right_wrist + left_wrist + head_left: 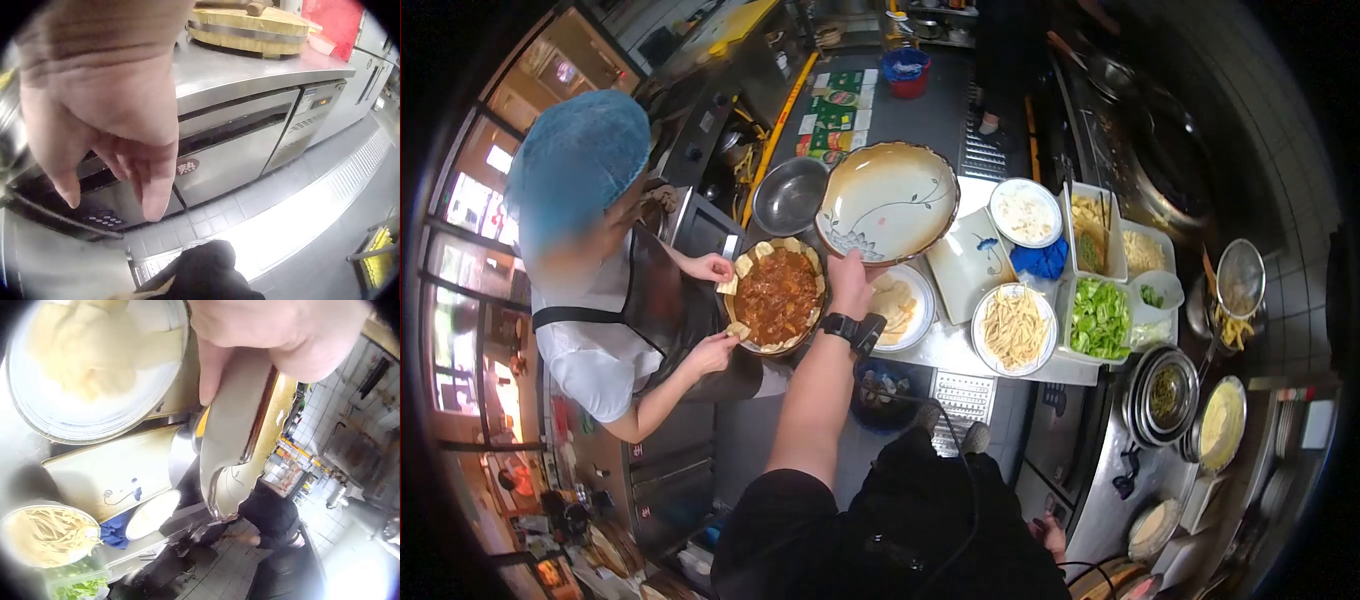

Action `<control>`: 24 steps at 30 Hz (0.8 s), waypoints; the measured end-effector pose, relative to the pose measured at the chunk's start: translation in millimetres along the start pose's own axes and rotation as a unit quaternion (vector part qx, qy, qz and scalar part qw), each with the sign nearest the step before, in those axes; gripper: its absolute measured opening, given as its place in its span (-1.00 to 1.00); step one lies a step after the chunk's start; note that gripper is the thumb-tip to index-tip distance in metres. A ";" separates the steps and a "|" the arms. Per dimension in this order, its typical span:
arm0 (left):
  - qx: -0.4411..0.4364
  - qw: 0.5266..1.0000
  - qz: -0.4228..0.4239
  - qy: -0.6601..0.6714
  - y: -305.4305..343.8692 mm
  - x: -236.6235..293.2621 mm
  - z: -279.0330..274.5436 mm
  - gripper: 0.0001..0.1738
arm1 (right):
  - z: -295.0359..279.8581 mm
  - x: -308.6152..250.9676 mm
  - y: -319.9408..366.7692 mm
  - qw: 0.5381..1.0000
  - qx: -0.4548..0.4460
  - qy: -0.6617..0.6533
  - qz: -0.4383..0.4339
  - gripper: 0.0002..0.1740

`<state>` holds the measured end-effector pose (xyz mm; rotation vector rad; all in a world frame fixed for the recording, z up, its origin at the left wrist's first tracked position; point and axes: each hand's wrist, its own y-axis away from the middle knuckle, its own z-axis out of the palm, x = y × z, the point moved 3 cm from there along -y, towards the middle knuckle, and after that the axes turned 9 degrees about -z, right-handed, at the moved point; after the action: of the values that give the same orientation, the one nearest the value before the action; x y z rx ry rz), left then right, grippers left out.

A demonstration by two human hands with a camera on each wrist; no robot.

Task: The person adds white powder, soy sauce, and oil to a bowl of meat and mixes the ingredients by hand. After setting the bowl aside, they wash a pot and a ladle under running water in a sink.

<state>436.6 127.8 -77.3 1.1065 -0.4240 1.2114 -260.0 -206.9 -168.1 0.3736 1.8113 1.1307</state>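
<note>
My left hand (pixel 853 284) grips the near rim of a large ceramic serving dish (pixel 892 200) with a brown scalloped edge and a painted flower. The dish is raised above the white table, its inner face toward me and nothing in it. In the left wrist view, the thumb and fingers (pixel 215 369) pinch the dish's edge. My right hand (pixel 112 119) hangs low at my right side with fingers loosely bent, holding nothing, beside a steel counter. To the left, another person in a blue hair net holds pale dough pieces at a pan of red-brown stew (pixel 775 298).
A steel bowl (pixel 790 196) stands beyond the pan. On the table (pixel 950 350) are a plate of pale strips (pixel 1014 332), a rectangular plate (pixel 970 262), a blue cloth (pixel 1041 261) and a tub of chopped greens (pixel 1097 318). Stacked steel bowls (pixel 1135 400) stand on the right counter.
</note>
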 end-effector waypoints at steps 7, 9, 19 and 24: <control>0.151 0.985 0.056 0.055 -60.1 59.4 -39.7 -0.54 | -38.1 -14.5 -6.0 0.999 0.019 0.011 -0.038 -0.49; 0.180 0.979 0.080 0.052 -84.1 78.0 -56.4 -0.53 | -64.1 -8.7 -16.8 0.992 -0.079 0.077 -0.063 -0.49; 0.224 0.972 0.019 0.067 -97.0 81.0 -95.6 -0.55 | -57.3 -1.6 -3.5 0.996 -0.071 -0.044 -0.021 -0.59; 0.104 0.567 0.269 -0.772 -138.0 82.4 -129.3 -0.34 | -4.4 -27.6 21.6 0.996 -0.030 -0.021 -0.086 -0.68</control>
<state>553.5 288.2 -133.6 2.1785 -2.1307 0.3806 -253.9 -216.0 -134.5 0.2003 1.7330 1.0473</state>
